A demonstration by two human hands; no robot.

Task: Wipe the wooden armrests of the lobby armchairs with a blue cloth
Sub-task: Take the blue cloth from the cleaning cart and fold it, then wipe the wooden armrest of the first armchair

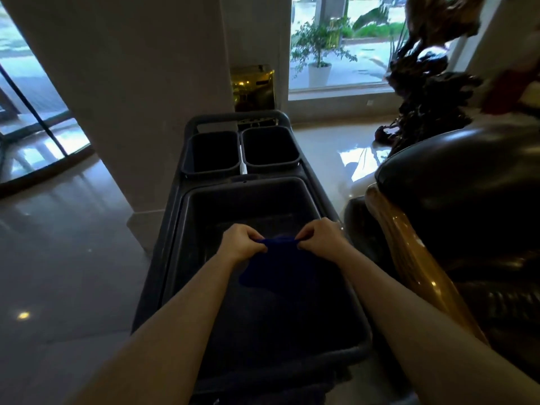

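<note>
Blue cloth, dark and soft, bunched along its top edge, hanging slack in folds over the near part of a large dark grey plastic tub. Top edge pinched at both ends: left hand clamped on the left corner with fingers curled together, right hand clamped on the right corner the same way. Short taut span of fabric between the two fists; lower part drooping toward the left, colour deep navy in the dim light.

Tub rectangular, smooth-walled, with rounded corners, seated in a dark grey plastic cleaning cart. At the far end of the cart, two smaller square dark bins side by side, a thin white strip between them.

To the right, just beside the cart, a glossy golden-brown wooden armrest, curved and polished, on an armchair with shiny black leather upholstery. Far right, a gnarled dark wooden root carving. To the left, a pale square pillar on a glossy light stone floor. Beyond the far window, a leafy potted plant in a white pot.
</note>
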